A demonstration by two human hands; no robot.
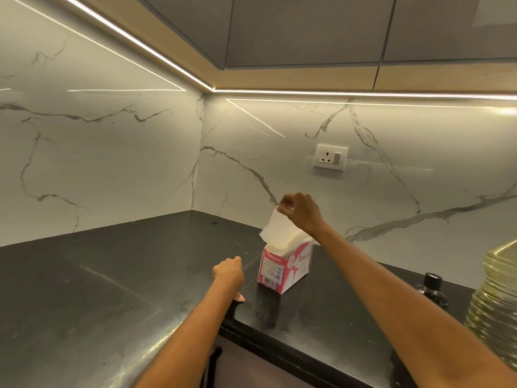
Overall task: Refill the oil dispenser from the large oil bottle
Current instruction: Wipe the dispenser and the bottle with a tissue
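My right hand (300,210) pinches the top of a white tissue (275,229) that stands half out of a pink and white tissue box (282,268) on the black counter (112,289). My left hand (228,273) rests on the counter's inner corner edge, left of the box, fingers curled and holding nothing. At the right edge stands the ribbed large oil bottle (496,301) with yellowish oil, cut off by the frame. Beside it is the black top of the oil dispenser (432,287), its body mostly hidden behind my right forearm.
Marble-patterned walls meet in the corner behind the counter. A white wall socket (330,157) sits above the tissue box. Grey upper cabinets (302,29) with a light strip hang overhead. A lower cabinet front with a black handle (214,365) shows below the counter edge.
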